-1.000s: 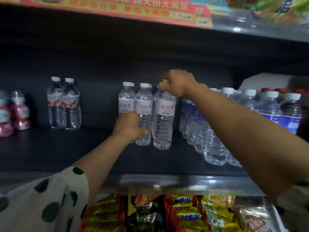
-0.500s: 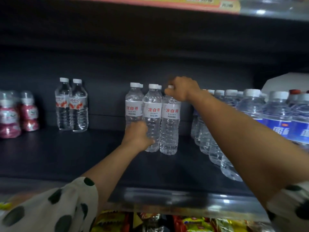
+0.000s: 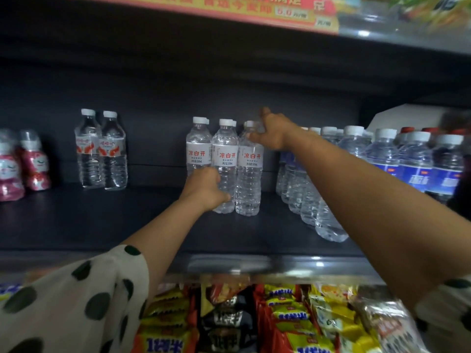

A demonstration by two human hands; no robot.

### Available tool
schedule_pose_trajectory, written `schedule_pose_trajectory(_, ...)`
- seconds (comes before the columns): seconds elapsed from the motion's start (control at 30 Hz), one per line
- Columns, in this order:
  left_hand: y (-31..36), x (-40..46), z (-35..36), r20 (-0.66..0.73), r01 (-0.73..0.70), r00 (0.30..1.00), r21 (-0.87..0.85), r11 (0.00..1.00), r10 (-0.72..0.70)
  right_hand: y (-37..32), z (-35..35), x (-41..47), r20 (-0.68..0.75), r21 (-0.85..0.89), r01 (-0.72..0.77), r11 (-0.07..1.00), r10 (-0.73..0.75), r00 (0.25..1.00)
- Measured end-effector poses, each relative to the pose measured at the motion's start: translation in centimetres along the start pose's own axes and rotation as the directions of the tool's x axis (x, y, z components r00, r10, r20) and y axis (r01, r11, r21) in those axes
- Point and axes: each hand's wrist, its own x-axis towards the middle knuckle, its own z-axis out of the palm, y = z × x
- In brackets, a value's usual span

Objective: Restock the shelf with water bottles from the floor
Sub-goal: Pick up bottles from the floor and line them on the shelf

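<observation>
Three clear water bottles with white caps and red-lettered white labels stand together on the dark shelf (image 3: 127, 220), with more caps showing behind them. My left hand (image 3: 204, 189) grips the lower body of the middle bottle (image 3: 225, 154), hiding the base of the left bottle (image 3: 198, 149). My right hand (image 3: 270, 133) hovers at the neck of the right bottle (image 3: 251, 174) with its fingers spread and thumb up. One fingertip lies at the bottle's shoulder, and the hand covers part of the cap.
Two more water bottles (image 3: 100, 151) stand further left, with pink bottles (image 3: 23, 164) at the far left. Rows of blue-labelled bottles (image 3: 382, 159) fill the right side under my right forearm. Snack packets (image 3: 280, 314) lie on the shelf below. A price strip (image 3: 229, 8) runs overhead.
My right hand has let go of the right bottle's cap and spread its fingers. My left hand stays wrapped round the middle bottle.
</observation>
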Motion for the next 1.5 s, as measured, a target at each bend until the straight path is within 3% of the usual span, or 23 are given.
schedule_pose_trajectory(0.17, 1.0, -4.3, -1.5, -0.036, -0.086, 0.996, -0.017, 0.996, 0.085, -1.7, -0.6, -8.3, -0.021, -0.098, 0.029, 0.995, -0.031, 0.999)
schedule_pose_trajectory(0.4, -1.1, -15.8, 1.5, 0.087, -0.166, 0.983, 0.009, 0.986, 0.165, -4.3, 4.8, -26.4, 0.081, -0.151, 0.076, 0.986, -0.064, 0.995)
schedule_pose_trajectory(0.53, -4.8, -22.9, 6.3, 0.282, -0.245, 0.938, 0.125, 0.962, 0.202, -4.3, 10.6, -36.2, 0.215, -0.08, 0.014, 0.997, 0.003, 0.977)
schedule_pose_trajectory(0.6, -7.2, -25.8, 9.3, 0.401, -0.231, 0.903, 0.146, 0.962, 0.156, -3.6, 14.0, -40.1, 0.303, -0.072, -0.025, 0.997, 0.046, 0.952)
schedule_pose_trajectory(0.83, -16.2, -35.5, 24.2, 0.685, -0.152, 0.729, 0.166, 0.974, -0.003, 1.6, 29.6, -52.3, 0.606, -0.002, -0.129, 0.992, 0.104, 0.788)
schedule_pose_trajectory(1.17, -32.0, -49.1, 50.3, 0.832, 0.061, 0.493, 0.256, 0.965, -0.252, 8.7, 58.1, -70.7, 0.846, -0.084, -0.369, 0.926, 0.262, 0.465)
schedule_pose_trajectory(1.37, -41.4, -55.9, 62.1, 0.81, 0.088, 0.504, 0.295, 0.951, -0.298, 11.0, 73.3, -79.1, 0.864, -0.215, -0.309, 0.927, 0.327, 0.383)
schedule_pose_trajectory(1.5, -44.9, -58.7, 66.7, 0.794, 0.111, 0.51, 0.319, 0.941, -0.329, 12.0, 80.4, -83.4, 0.867, -0.263, -0.238, 0.935, 0.337, 0.368)
